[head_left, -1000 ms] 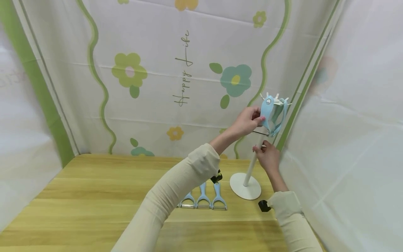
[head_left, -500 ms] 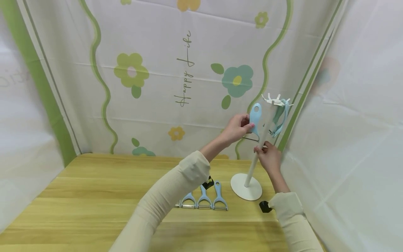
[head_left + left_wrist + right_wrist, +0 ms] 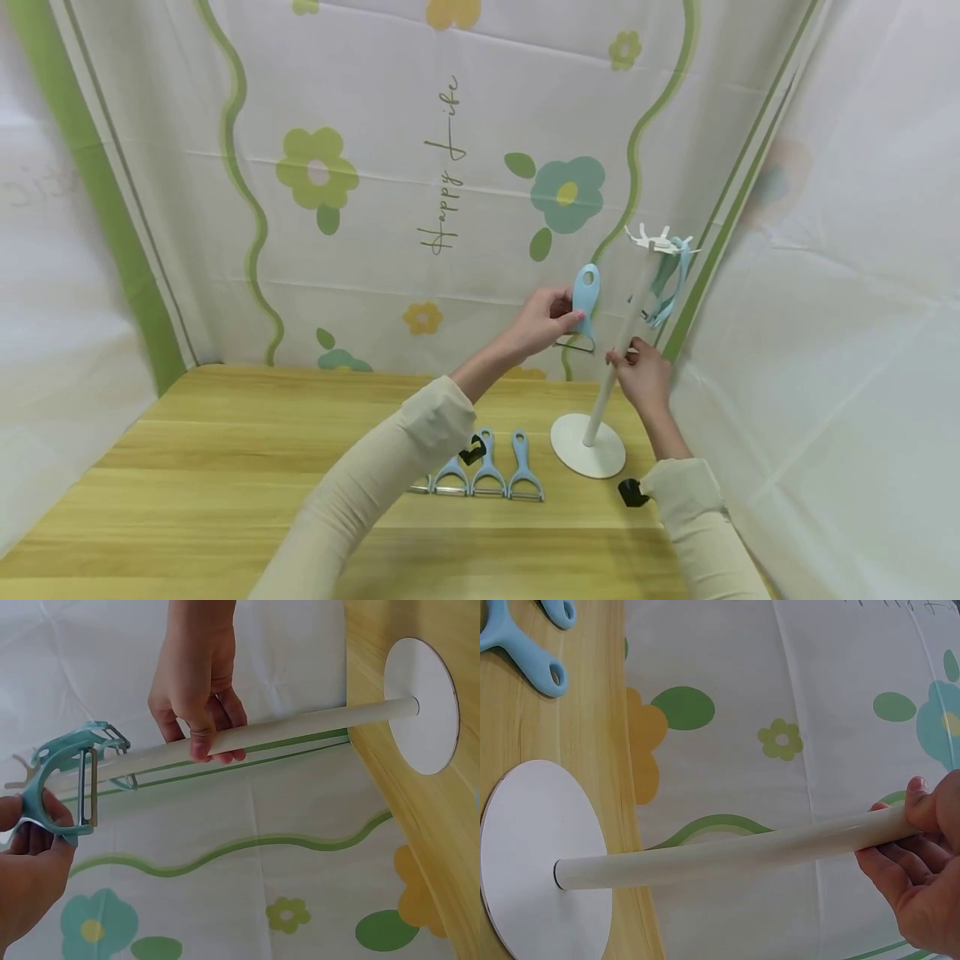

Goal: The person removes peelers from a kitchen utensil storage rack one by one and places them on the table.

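In the head view my left hand [image 3: 542,323] pinches a light blue Y-shaped peeler [image 3: 585,292] by its handle, blade end down, just left of a white hook stand and apart from it. My right hand [image 3: 643,377] holds the stand's pole [image 3: 602,408] about midway up; the right wrist view shows thumb and fingers of the right hand [image 3: 922,862] around it. Light blue peelers [image 3: 681,283] hang from the right side of the hook ring [image 3: 654,242], overlapping so their number is unclear. The front left hooks are bare.
The stand's round white base [image 3: 570,457] rests on the wooden table [image 3: 262,467] near its right back corner. Several more peelers [image 3: 521,467] lie in a row left of the base, partly behind my left sleeve. Patterned curtains [image 3: 375,167] close in the back and sides.
My left hand has drawn the peeler from the hook ring, leftward and down, away from the stand. The right hand has kept its hold on the pole.
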### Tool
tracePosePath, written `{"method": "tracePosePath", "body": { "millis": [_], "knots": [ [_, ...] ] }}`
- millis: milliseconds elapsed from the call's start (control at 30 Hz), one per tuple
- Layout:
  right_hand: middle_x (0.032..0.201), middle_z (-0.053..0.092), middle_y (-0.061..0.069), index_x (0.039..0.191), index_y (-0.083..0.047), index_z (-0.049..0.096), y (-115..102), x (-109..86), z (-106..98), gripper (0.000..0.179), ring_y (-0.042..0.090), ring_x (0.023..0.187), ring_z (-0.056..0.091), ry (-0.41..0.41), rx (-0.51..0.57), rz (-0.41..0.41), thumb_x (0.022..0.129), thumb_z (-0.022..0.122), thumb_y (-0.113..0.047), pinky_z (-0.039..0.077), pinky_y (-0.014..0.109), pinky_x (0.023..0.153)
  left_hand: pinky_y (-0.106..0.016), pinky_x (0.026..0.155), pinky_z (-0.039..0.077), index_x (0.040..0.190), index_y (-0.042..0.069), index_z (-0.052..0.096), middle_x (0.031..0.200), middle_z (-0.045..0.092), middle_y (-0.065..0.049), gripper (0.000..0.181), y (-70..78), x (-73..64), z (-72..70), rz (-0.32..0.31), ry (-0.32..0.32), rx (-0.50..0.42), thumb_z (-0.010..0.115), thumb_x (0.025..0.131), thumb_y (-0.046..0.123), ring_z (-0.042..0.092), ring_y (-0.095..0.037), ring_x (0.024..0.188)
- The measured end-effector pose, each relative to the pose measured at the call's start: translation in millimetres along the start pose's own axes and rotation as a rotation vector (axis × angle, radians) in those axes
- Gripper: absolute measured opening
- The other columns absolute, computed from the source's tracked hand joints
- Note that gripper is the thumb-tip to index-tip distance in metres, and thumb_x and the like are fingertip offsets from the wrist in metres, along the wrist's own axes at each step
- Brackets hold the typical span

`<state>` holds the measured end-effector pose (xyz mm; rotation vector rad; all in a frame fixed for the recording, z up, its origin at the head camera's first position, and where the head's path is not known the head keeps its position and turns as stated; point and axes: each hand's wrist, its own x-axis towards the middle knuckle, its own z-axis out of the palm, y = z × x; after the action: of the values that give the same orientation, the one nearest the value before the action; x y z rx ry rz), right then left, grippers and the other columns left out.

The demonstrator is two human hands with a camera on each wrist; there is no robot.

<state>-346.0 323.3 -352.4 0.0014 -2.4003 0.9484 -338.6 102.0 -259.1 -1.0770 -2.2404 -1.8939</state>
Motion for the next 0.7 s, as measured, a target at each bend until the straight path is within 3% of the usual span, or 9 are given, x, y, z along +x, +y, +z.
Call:
{"method": "tracePosePath", "body": {
  "millis": [233, 700],
  "knots": [
    [0.102, 0.075, 0.022, 0.108, 0.002, 0.067, 1, -1.6, 1, 0.022, 0.038, 0.101, 0.071, -0.005, 0.012, 0.006, 0.098, 0.064, -0.017, 0.058, 0.053, 0.084, -0.036, 0.088, 0.06, 0.113, -0.007, 0.06, 0.104, 0.066, -0.021, 0.017, -3.8, -16.7, -10.8, -0.008, -0.001, -0.011, 0.056, 0.099, 0.002, 0.067, -0.019, 0.091],
    [0.1, 0.075, 0.023, 0.107, 0.003, 0.068, -1, -1.5, 0, 0.022, 0.038, 0.099, 0.072, 0.004, 0.007, 0.0, 0.097, 0.065, -0.016, 0.059, 0.052, 0.082, -0.036, 0.088, 0.06, 0.113, -0.007, 0.059, 0.105, 0.065, -0.021, 0.016, -21.9, -45.9, -29.7, -0.073, 0.028, -0.013, 0.057, 0.099, 0.0, 0.067, -0.021, 0.095]
  ]
}}
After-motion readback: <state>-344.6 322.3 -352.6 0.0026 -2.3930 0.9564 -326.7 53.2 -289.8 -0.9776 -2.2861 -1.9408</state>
